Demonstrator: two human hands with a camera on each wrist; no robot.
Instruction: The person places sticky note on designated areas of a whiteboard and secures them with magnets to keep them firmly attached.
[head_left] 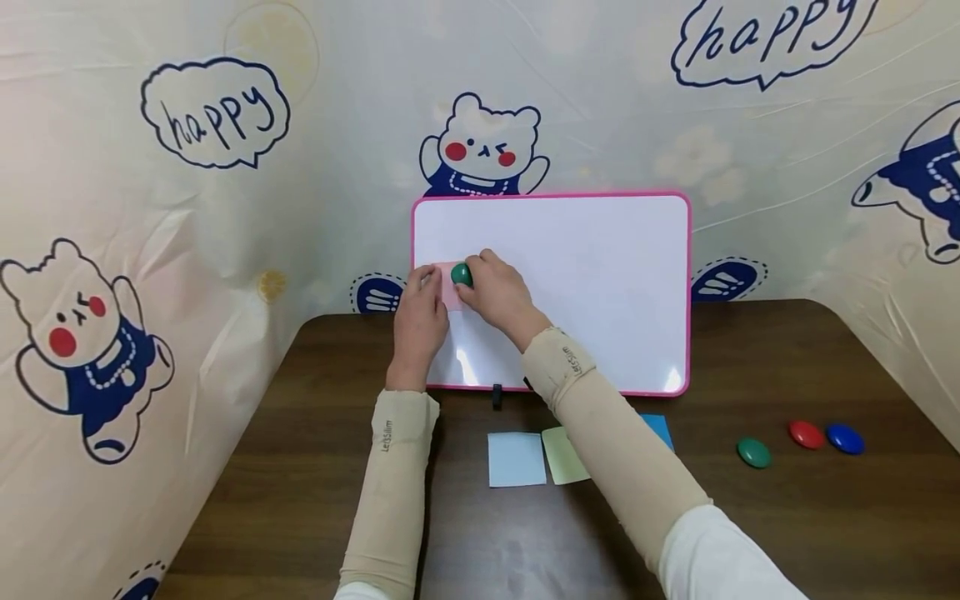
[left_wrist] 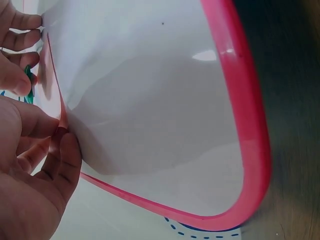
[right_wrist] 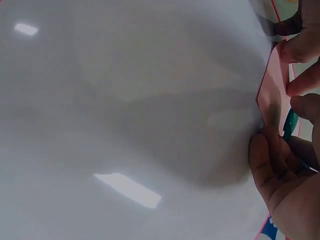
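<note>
A pink sticky note [head_left: 452, 297] lies on the left part of a whiteboard [head_left: 600, 275] with a pink frame. My left hand [head_left: 422, 325] pinches the note's left edge between thumb and fingers, as the left wrist view shows. My right hand [head_left: 502, 293] grips a round green magnet [head_left: 461, 274] over the note's upper right part. In the right wrist view the magnet [right_wrist: 290, 123] is seen edge-on, partly hidden by fingers, and the note [right_wrist: 274, 87] stretches between both hands. Whether the magnet touches the note I cannot tell.
On the brown table [head_left: 300, 467] lie a light blue note [head_left: 517, 460], a yellow-green note [head_left: 564, 457] and a blue note [head_left: 658, 429], the latter two partly behind my right forearm. To the right are green [head_left: 753, 452], red [head_left: 806, 434] and blue [head_left: 845, 438] magnets.
</note>
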